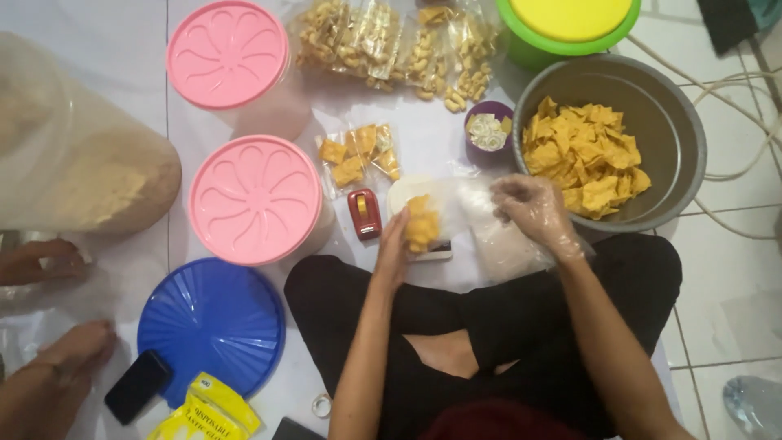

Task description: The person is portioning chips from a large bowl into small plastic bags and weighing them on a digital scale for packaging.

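Chips (422,222) sit bagged, pinched in the left hand (394,248); light and brittle, best held by the plastic. Gloved right hand (531,208), fingers loosely curled, rests just beside, clutching nothing.

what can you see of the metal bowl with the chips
The metal bowl is round, deep and dull grey, sitting upright on the white sheet at the person's right. A heap of yellow chips fills its left half; the rest is bare. A green container sits just behind it, and the gloved right hand hovers near its front rim.
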